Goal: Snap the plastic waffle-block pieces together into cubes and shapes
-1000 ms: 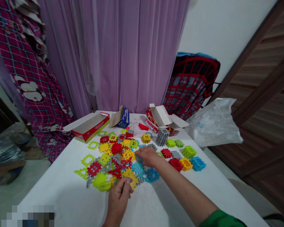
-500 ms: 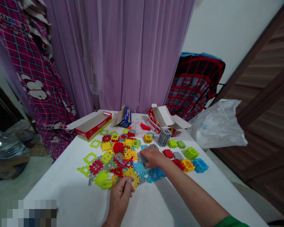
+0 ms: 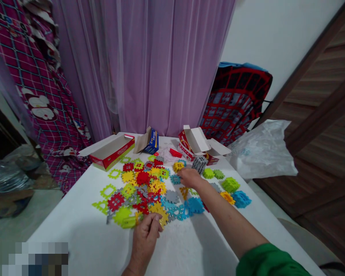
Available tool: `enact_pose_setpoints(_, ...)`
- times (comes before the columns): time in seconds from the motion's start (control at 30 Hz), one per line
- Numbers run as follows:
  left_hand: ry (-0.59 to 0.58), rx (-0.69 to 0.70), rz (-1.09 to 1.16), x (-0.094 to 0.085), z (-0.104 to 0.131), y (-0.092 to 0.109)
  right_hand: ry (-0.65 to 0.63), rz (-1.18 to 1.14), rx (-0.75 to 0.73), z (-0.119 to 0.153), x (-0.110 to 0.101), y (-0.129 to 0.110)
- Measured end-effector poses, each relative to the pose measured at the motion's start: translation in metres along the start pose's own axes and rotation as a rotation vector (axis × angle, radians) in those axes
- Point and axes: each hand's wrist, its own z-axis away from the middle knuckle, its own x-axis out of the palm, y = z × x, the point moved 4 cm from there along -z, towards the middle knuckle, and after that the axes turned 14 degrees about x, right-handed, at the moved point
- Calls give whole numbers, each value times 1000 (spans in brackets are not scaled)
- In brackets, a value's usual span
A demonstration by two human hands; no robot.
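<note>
Plastic interlocking building pieces with toothed edges lie in a loose spread across the white table (image 3: 83, 234). My left hand (image 3: 146, 232) rests at the near edge of the spread, fingers curled together beside a yellow piece (image 3: 158, 210); what they may grip is hidden. Reaching farther in, my right hand (image 3: 189, 179) has its fingers bent down by a blue-grey piece (image 3: 176, 179) and a yellow stack (image 3: 178, 166). Its fingertips are partly hidden. Just behind it stands a tall grey stack (image 3: 199, 164). A grey square piece (image 3: 171, 196) lies nearer me.
Sorted stacks sit at the right: a green one (image 3: 230, 184), a blue one (image 3: 242, 199) and a yellow-orange one (image 3: 227, 197). Along the back lie an open red box (image 3: 112, 153), a blue box (image 3: 152, 141) and another red box (image 3: 186, 147). A clear plastic bag (image 3: 264, 151) hangs off the right edge.
My right hand has moved away from me, off the grey square piece, toward the yellow stack. A yellow triangular piece now shows beneath it. My left hand stays in place.
</note>
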Motion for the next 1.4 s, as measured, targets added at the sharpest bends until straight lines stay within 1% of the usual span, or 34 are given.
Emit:
enact_pose_setpoints(0.2,9,-29,23,0,-1,-1,-43,48,9,-11,3,-14)
enact_pose_setpoints(0.37,13,-34,33,-1,-1,0,-66,41,27,-17,4,-17)
enact_pose_setpoints(0.67,92,-26,56,-3,-4,4,-55,1,28,-12,11,-17)
enact_pose_setpoints(0.8,100,-34,66,-3,-4,3,-39,-26,21,-11,7,-19)
enact_pose_setpoints(0.9,69,-30,69,-2,-3,1,12,-72,0,-13,-2,-27)
enact_pose_setpoints(1.0,70,-27,68,-2,-3,0,47,-115,-18,-19,-8,-40)
enact_pose_setpoints(1.1,71,-30,76,-2,-3,-3,40,-143,-23,-25,-7,-51)
enact_pose_setpoints(1.17,64,-34,82,-2,-3,-4,37,-165,-15,-28,-5,-54)
enact_pose_setpoints(1.27,60,-34,81,-1,-3,-5,47,-218,9,-30,-2,-52)
enact_pose_setpoints(1.4,73,-28,80,-2,-2,-4,78,-334,54,-27,-4,-38)
